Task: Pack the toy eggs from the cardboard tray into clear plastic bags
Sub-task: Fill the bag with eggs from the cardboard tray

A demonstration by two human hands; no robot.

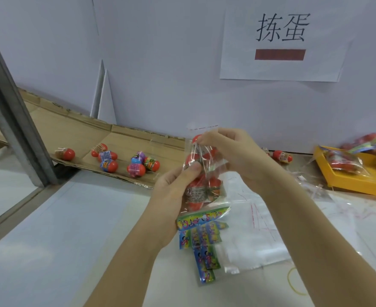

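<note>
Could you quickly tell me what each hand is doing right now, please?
Left hand: closed around the clear bag of toy eggs, gripping its side.
Right hand: closed, pinching the bag's top.

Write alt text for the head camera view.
Two bare hands, left hand and right hand, hold up a clear plastic bag of red toy eggs. More loose toy eggs lie on a flattened cardboard tray behind.

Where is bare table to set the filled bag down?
Free: the white table left of the left hand, below the brown cardboard tray. Crowded: the stack of clear plastic bags and colourful printed cards under the hands; the yellow plastic tray at right.
</note>
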